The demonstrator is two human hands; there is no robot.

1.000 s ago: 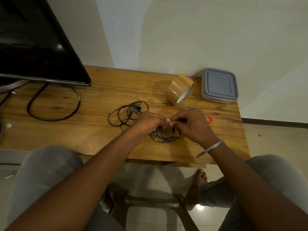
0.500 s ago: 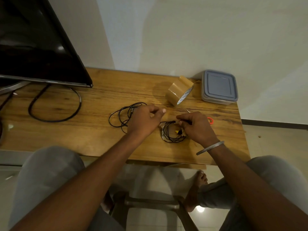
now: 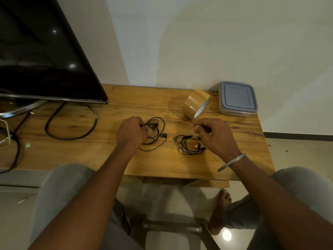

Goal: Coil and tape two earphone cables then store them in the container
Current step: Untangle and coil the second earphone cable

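Note:
Two black earphone cables lie on the wooden table point(image 3: 180, 165). The loose earphone cable point(image 3: 156, 139) sprawls left of centre, and my left hand point(image 3: 130, 135) is closed on its upper strands. The coiled earphone cable point(image 3: 189, 147), with a small yellow bit and its jack pointing left, rests free on the wood. My right hand point(image 3: 215, 137) hovers just right of and above that coil, fingers curled and thumb pinched to forefinger, with nothing visible in them. A brown tape roll point(image 3: 195, 104) stands behind the hands. The grey lidded container point(image 3: 237, 98) sits shut at the back right corner.
A dark TV screen point(image 3: 45, 56) on its metal stand fills the left side, with a thick black power cable point(image 3: 72, 136) looped on the wood below it. A small orange item point(image 3: 232, 131) peeks out behind my right hand. My knees sit below the table's front edge.
My left hand left the coil and moved left onto the loose cable. My right hand let go of the coil and lifted slightly back; the coil now lies alone on the table.

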